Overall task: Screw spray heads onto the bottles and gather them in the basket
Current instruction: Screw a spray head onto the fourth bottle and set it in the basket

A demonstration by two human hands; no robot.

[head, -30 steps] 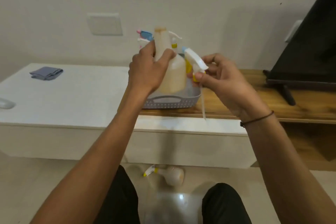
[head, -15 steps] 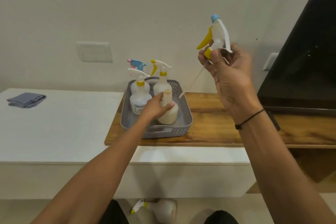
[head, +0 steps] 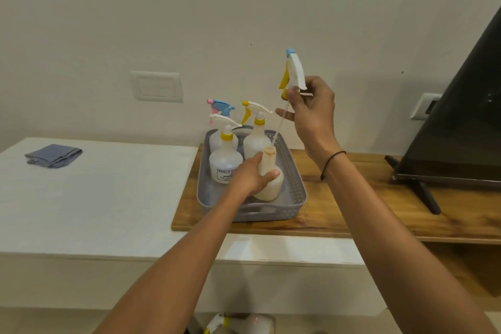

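Observation:
A grey plastic basket (head: 294, 192) stands on a wooden board. Inside it my left hand (head: 250, 175) grips the neck of an open cream-coloured bottle (head: 271, 184) that stands upright at the front right. My right hand (head: 311, 111) pinches a white spray head (head: 294, 73) with a yellow trigger and blue nozzle, held above the bottle. Its thin dip tube (head: 279, 127) slants down, and its tip is at the bottle's mouth. Three capped spray bottles (head: 226, 160) fill the basket's back and left.
The wooden board (head: 352, 211) lies on a white counter (head: 95, 192) with a folded grey cloth (head: 54, 155) at the left. A black screen on a stand (head: 461, 130) occupies the right. Another spray bottle (head: 238, 324) lies on the floor below.
My left hand set the open bottle down into the basket and keeps hold of it. My right hand lifted the spray head high, then lowered it so the tube meets the bottle's mouth.

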